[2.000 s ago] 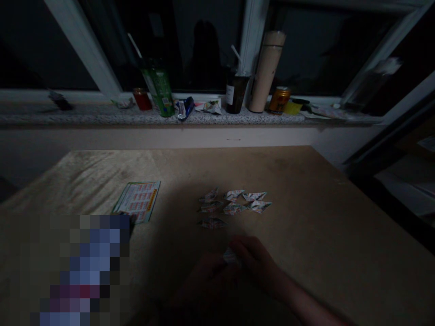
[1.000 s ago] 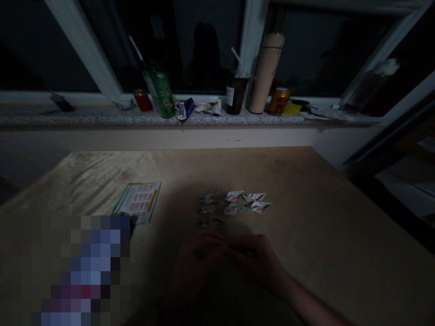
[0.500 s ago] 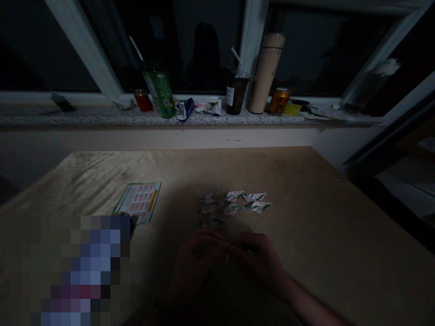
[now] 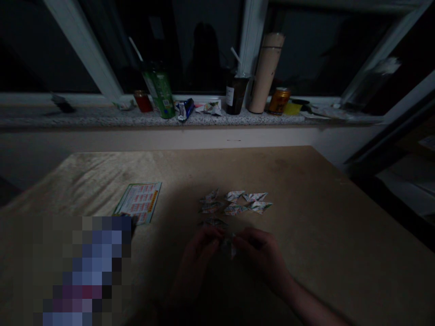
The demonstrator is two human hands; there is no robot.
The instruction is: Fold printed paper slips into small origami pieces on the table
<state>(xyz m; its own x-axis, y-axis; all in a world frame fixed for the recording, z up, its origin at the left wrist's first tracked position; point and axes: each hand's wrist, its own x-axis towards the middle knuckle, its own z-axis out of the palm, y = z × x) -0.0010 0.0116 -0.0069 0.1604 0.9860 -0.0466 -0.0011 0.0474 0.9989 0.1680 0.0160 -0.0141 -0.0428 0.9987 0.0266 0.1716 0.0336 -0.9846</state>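
Low over the near part of the table, my left hand [image 4: 203,246] and my right hand [image 4: 260,249] face each other, fingers closed. Between them is a small folded piece of paper [image 4: 229,249], pinched from both sides; its shape is hard to make out in the dim light. Just beyond my fingertips lies a folded paper piece [image 4: 213,222], dark in shadow. Farther off, several similar printed paper pieces [image 4: 234,209] with pointed ends sit in rough rows, the right-hand ones brighter.
A printed card [image 4: 141,199] lies on the tan table [image 4: 306,190], left of my hands, partly covered by a blurred-out patch. Along the granite windowsill [image 4: 200,120] stand a green container [image 4: 162,93], a dark cup [image 4: 235,95], a tall thermos [image 4: 267,74] and a gold can [image 4: 279,100].
My hands have spread slightly apart, the right one shifting a little to the right. More of the paper between them now shows. The other paper pieces have stayed put.
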